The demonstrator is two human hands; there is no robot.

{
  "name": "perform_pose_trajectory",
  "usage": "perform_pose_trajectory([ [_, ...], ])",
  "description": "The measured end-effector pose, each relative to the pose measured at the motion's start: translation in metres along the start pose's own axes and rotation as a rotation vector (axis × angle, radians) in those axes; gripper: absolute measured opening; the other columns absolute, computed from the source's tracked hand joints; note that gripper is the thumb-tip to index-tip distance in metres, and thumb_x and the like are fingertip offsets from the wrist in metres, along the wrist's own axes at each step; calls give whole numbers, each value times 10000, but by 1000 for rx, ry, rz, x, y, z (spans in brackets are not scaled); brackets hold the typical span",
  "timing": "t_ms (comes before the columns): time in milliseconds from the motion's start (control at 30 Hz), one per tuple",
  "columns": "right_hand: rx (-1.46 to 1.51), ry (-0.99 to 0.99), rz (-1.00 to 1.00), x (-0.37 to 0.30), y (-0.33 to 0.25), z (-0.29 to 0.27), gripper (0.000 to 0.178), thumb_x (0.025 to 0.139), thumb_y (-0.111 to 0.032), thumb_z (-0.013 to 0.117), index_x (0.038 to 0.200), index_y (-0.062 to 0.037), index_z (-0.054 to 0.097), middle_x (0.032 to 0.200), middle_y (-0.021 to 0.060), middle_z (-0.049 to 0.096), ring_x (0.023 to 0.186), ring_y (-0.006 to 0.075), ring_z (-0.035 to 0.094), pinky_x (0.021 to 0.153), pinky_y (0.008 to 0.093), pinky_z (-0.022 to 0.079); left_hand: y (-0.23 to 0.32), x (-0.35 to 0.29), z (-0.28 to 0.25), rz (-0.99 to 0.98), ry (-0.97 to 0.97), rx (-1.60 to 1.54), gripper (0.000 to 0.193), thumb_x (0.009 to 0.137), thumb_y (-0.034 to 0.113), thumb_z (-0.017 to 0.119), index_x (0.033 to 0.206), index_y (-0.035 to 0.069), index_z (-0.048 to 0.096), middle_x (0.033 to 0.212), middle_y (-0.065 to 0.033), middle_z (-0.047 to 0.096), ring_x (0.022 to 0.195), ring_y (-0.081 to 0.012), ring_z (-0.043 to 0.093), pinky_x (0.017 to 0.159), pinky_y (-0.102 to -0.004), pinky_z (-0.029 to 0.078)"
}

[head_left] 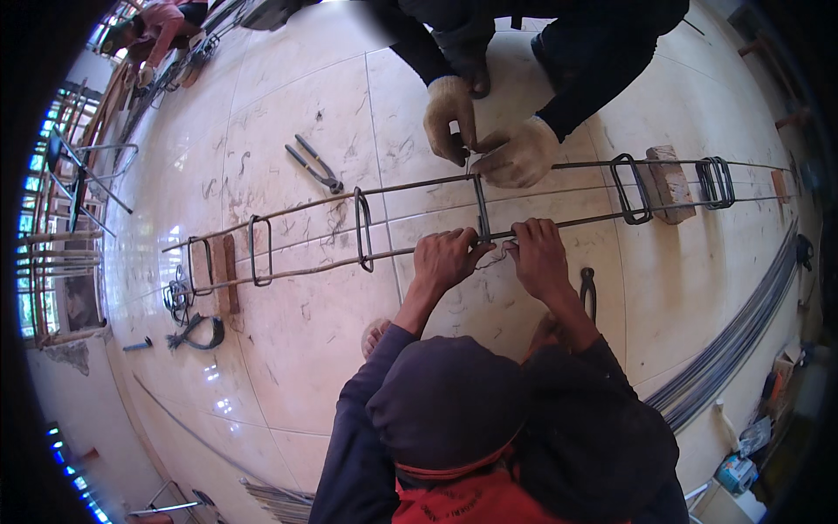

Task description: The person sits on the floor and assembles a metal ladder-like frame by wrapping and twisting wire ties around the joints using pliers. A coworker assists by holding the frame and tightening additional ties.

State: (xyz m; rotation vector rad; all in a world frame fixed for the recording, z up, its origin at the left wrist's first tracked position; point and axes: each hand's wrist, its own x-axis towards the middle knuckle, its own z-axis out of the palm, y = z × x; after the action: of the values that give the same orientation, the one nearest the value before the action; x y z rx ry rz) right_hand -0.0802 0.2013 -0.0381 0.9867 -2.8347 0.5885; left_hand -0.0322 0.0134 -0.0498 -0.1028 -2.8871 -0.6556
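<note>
A long frame of steel bars (314,273) with rectangular stirrups (362,229) lies across the floor before me. My left hand (445,259) is closed beside the middle stirrup (481,208), fingertips against the near bar. Facing it, my right hand (539,258) is closed too, its fingers over the same bar. A thin tie wire (498,258) loops below the bar between my thumbs, and both hands seem to pinch it. Opposite me, a co-worker's gloved hands (517,155) work where that stirrup meets the far bar, one holding a small dark tool partly hidden.
Brick blocks (670,185) prop the frame near both ends. Pincers (316,166) lie beyond it at left; another pair (588,293) is beside my right arm. Bundled rods (729,327) lie at right, coiled wire (177,295) at left. Another person (161,35) bends at far left.
</note>
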Motion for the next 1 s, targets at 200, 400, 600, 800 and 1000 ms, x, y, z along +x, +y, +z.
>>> perform_pose_trajectory([
  [200,113,1,-39,0,11,4,217,869,-175,579,1039,-41,581,958,125,555,978,308,507,928,419,381,4,-3,-5,-70,-30,-42,324,812,439,694,887,126,662,799,-60,670,750,-261,656,657,-387,467],
  [400,103,7,-10,-1,11,3,210,868,-168,571,1035,-41,581,937,126,556,958,306,510,926,419,380,5,-41,7,168,361,9,240,775,249,760,950,131,647,970,-34,604,884,-218,574,767,-346,405],
  [600,82,-29,-6,0,13,2,217,860,-149,598,1053,-52,586,964,120,546,970,310,499,916,423,382,1,-95,26,102,54,-311,110,782,99,724,860,100,646,833,-52,630,792,-244,608,703,-359,463],
  [800,87,-37,-1,3,11,-3,213,864,-155,597,1052,-57,588,968,119,548,980,315,499,933,436,378,-9,-89,18,7,-28,-412,103,809,103,703,893,75,652,793,-75,644,705,-252,626,635,-365,496],
  [1000,66,6,-36,3,5,7,198,849,-151,577,1027,-69,605,956,149,552,975,343,510,928,457,380,-20,-62,-82,-48,-246,-550,116,868,166,665,921,63,656,833,-97,651,755,-266,644,672,-378,511],
])
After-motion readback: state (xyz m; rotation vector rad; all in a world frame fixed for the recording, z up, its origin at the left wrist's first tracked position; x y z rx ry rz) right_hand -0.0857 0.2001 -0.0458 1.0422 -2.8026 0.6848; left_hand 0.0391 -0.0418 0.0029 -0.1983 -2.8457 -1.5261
